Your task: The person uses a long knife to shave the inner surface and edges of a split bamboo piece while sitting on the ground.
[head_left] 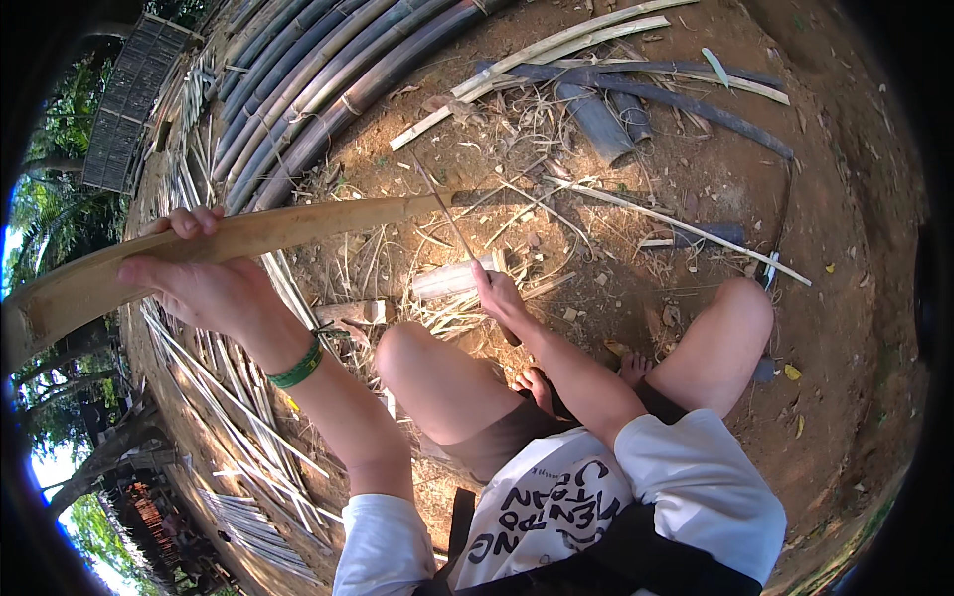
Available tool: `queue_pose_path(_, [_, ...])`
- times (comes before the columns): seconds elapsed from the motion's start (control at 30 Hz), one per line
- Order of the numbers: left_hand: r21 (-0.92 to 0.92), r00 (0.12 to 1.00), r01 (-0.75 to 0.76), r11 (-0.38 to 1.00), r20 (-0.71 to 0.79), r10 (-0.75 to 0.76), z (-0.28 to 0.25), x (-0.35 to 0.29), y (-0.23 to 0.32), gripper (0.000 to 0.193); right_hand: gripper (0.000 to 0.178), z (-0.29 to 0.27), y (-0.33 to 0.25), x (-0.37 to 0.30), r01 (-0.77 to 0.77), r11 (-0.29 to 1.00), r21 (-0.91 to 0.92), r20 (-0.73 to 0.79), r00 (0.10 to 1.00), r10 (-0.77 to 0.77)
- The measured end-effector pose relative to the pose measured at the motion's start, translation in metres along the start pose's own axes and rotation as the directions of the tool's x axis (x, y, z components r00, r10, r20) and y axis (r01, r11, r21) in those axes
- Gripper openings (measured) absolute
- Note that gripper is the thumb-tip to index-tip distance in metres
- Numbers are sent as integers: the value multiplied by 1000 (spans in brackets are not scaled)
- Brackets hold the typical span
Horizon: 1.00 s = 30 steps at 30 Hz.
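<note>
My left hand [217, 290], with a green band on its wrist, is closed around a long, wide split bamboo slat [318, 223]. The slat slants from the left rim toward the middle, held up off the ground. In my right hand [500, 296] is a long-bladed knife [453, 226], its blade seen almost edge-on and pointing away to the upper left. The blade crosses the slat's far end; whether it touches cannot be made out. Below the blade, a short pale bamboo piece [444, 282] lies on the ground between shavings.
Dark bamboo poles [343, 99] lie stacked at the far left. Thin split strips [248, 397] cover the ground on the left. Ahead lie split lengths [556, 45] and short dark bamboo tubes [594, 124]. My bent knees [730, 323] flank the right arm.
</note>
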State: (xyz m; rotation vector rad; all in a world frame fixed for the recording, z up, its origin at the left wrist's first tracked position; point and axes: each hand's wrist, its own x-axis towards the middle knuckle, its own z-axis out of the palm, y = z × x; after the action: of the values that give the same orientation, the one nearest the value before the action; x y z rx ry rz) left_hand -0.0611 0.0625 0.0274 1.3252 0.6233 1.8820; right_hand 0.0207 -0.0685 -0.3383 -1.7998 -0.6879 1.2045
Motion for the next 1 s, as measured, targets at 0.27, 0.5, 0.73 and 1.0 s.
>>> queue_pose_path(0.27, [29, 1000, -8, 1000, -10, 9, 0, -1, 2, 57, 80, -5, 34, 14, -19, 993, -117, 53, 998, 25])
queue_pose_path(0.5, [48, 1000, -19, 999, -15, 20, -4, -5, 6, 58, 73, -18, 43, 10, -17, 988, -154, 118, 992, 35])
queue_pose_path(0.73, [53, 998, 47, 997, -38, -45, 6, -1, 1, 52, 84, -48, 44, 34, -192, 940, -281, 74, 972, 221])
queue_pose_path(1.0, [83, 997, 50, 995, 58, -55, 32, 8, 10, 47, 63, -31, -27, -55, 155, 986, 55, 68, 985, -158])
